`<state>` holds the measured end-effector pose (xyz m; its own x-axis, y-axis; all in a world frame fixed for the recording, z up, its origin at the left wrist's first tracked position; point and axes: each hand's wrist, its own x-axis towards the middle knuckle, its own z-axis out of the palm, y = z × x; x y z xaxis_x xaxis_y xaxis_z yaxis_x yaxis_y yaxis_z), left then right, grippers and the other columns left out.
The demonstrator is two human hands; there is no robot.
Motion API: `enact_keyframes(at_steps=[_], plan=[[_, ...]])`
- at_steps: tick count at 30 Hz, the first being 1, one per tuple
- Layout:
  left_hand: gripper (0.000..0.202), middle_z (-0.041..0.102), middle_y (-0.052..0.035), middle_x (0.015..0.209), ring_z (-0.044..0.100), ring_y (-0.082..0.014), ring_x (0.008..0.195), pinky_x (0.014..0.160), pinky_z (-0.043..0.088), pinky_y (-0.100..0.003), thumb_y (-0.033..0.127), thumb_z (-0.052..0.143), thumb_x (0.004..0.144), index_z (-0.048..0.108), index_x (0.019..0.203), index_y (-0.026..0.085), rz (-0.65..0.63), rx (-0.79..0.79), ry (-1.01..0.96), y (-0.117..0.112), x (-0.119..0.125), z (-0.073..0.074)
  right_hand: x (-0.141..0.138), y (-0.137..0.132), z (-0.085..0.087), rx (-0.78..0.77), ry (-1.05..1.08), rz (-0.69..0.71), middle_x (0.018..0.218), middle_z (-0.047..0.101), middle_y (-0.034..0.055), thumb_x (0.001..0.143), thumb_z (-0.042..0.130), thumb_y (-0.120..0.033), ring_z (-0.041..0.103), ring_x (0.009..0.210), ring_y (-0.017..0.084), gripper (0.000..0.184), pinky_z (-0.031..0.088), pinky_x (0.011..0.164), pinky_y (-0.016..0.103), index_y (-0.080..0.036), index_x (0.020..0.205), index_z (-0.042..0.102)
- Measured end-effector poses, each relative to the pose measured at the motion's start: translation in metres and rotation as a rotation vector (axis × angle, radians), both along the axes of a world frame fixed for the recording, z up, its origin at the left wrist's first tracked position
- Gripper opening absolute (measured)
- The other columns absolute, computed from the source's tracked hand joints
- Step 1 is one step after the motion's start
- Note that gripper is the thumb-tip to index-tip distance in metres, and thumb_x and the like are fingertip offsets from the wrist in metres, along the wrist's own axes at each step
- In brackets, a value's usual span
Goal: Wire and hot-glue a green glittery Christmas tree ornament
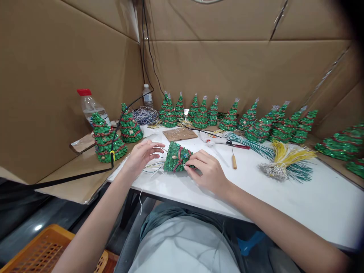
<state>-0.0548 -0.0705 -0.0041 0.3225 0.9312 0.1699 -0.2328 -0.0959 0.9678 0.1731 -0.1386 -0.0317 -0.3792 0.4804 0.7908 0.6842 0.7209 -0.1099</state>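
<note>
A small green beaded Christmas tree [171, 162] with red garland lies on its side on the white table, its wide base towards my left hand. My right hand [209, 170] is closed on the tree's narrow end, thumb and fingers pinching around it and hiding the tip. Just left of the base, my left hand [143, 155] hovers with its fingers loosely bent and apart. Thin wires [153, 165] stretch from the base towards the left hand; whether a fingertip touches one is unclear.
Finished-looking trees [200, 113] line the cardboard wall. A glue gun [212, 139], a wooden-handled awl [234, 161], a brown board [179, 134] and bundled yellow and green wires [284, 159] lie on the table. Left are a red-capped bottle [92, 106] and a black cable [112, 151].
</note>
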Motion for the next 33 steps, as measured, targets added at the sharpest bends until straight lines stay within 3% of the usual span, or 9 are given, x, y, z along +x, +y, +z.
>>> enact_keyframes(at_steps=[8,14,19,25,33], plan=[[0.045,0.063,-0.0002,0.078,0.058,-0.0109,0.068,0.065,0.048,-0.025,0.034,0.074,0.064,0.031,0.066,0.02,0.161,0.245,0.182,-0.02,0.019,-0.005,-0.001,-0.002,-0.002,0.039,-0.017,0.014,0.081,0.063,0.0076,0.085,0.051,-0.013,0.055,0.077,0.018,0.014,0.048,0.066,0.032,-0.019,0.083,0.063],[0.04,0.06,0.0028,0.072,0.059,-0.0103,0.065,0.063,0.047,-0.022,0.032,0.072,0.067,0.045,0.095,0.02,0.181,0.323,0.252,-0.024,0.021,-0.008,0.006,0.0,-0.002,0.128,-0.16,0.036,0.081,0.062,0.0081,0.086,0.049,-0.01,0.055,0.077,0.018,0.017,0.048,0.065,0.03,-0.018,0.085,0.063],[0.05,0.06,0.0011,0.067,0.054,-0.0089,0.059,0.055,0.044,-0.02,0.034,0.068,0.072,0.056,0.117,0.015,0.139,0.368,0.291,-0.025,0.019,-0.008,0.006,0.001,-0.002,0.272,-0.265,0.045,0.074,0.06,0.0068,0.085,0.051,-0.006,0.055,0.076,0.017,0.016,0.048,0.062,0.029,-0.015,0.079,0.062],[0.042,0.06,-0.0006,0.067,0.052,-0.0084,0.059,0.055,0.044,-0.02,0.035,0.067,0.074,0.067,0.108,0.011,0.126,0.386,0.298,-0.025,0.021,-0.011,0.007,0.001,-0.005,0.383,-0.405,0.0,0.072,0.06,0.0061,0.084,0.053,-0.005,0.055,0.074,0.017,0.015,0.049,0.062,0.03,-0.014,0.077,0.062],[0.045,0.069,-0.0048,0.076,0.056,-0.0107,0.063,0.058,0.047,-0.022,0.036,0.064,0.076,0.067,0.112,0.01,0.155,0.402,0.342,-0.025,0.025,-0.011,0.012,0.002,0.002,0.455,-0.494,0.02,0.077,0.061,0.0087,0.083,0.056,-0.005,0.056,0.075,0.018,0.01,0.05,0.064,0.032,-0.01,0.077,0.063]])
